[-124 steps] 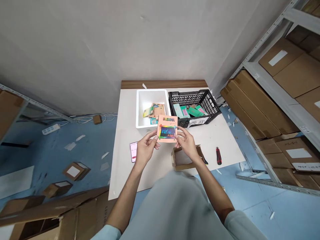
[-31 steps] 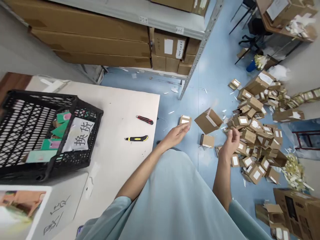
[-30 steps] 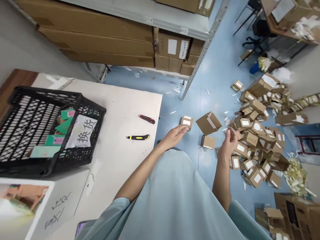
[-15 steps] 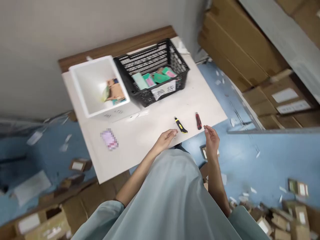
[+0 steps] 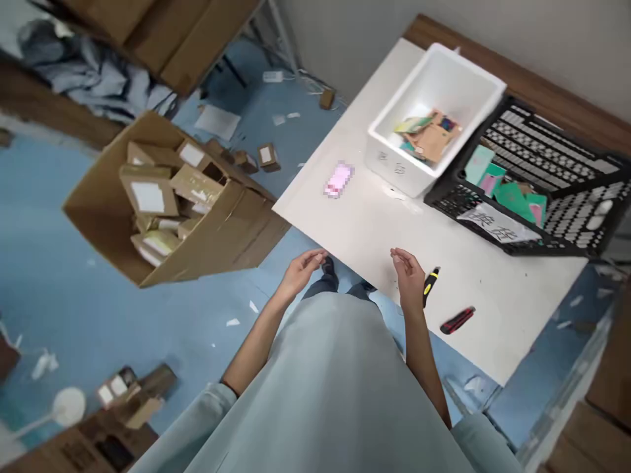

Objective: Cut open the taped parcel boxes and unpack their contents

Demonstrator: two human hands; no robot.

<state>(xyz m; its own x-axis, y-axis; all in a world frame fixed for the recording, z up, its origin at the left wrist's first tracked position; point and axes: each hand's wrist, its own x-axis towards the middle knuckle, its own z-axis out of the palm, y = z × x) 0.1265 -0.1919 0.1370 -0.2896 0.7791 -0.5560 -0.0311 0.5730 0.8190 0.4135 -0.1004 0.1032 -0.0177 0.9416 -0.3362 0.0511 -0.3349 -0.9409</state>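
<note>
My left hand (image 5: 298, 270) hovers at the near edge of the white table (image 5: 374, 230). It holds nothing; its fingers are loosely bent, apart from the thumb. Over the tabletop, my right hand (image 5: 409, 276) is likewise empty, with fingers half curled. Just right of it lies a black and yellow utility knife (image 5: 430, 285), partly behind my wrist. A red and black utility knife (image 5: 458, 320) rests farther right. Neither hand visibly grips anything. A pixelated pink item (image 5: 338, 179) lies on the table beyond my hands.
At the table's back stand a white bin (image 5: 401, 167) with packaging inside and a black crate (image 5: 557, 248) holding green boxes. On the left, a large carton (image 5: 236, 230) is filled with small parcels. Paper scraps and small boxes litter the blue floor (image 5: 207, 355).
My view has swung left, bringing the large parcel carton into sight. My hands stay empty; the right one is now over the table, left of both knives.
</note>
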